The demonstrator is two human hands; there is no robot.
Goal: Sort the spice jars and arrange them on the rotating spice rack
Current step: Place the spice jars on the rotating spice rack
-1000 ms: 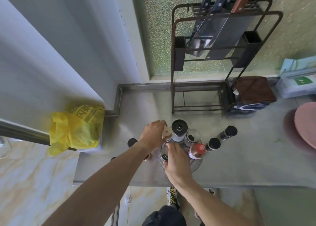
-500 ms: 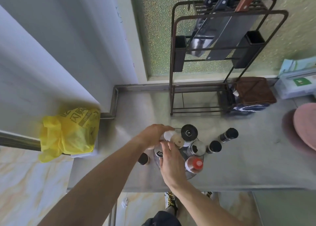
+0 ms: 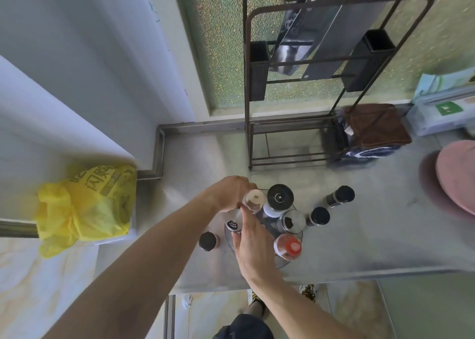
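Where the steel table (image 3: 359,236) meets a white wall and a frosted, speckled green window pane, a clear rotating spice rack (image 3: 282,260) sits near the table's front edge. On the rack: a beige-capped jar (image 3: 254,200), a black-lidded white bottle (image 3: 279,200), a steel-topped shaker (image 3: 293,220), a red-capped jar (image 3: 289,246) and a small shaker with a perforated lid (image 3: 233,225).

Left hand (image 3: 228,193) reaches in from the left; its fingers curl round the beige-capped jar at the rack's far-left side. Right hand (image 3: 253,243) lies over the rack's near side, fingers stretched forward and relaxed, tips close to the beige-capped jar; whether they touch it, cannot tell.

Off the rack, on the table: one black-capped jar (image 3: 207,241) just left of it, two more black-capped jars (image 3: 318,216) (image 3: 339,197) to its right.

Behind, a dark metal knife rack (image 3: 334,81) holds cleavers; a folded brown cloth (image 3: 376,126) rests at its right foot. A pink round object (image 3: 457,176) is cut off at the right edge. A yellow plastic bag (image 3: 84,205) with printed Chinese characters, not fully legible, hangs at left. A box with a green label (image 3: 448,107), text unreadable, sits at far right. Floor is pale marbled tile.
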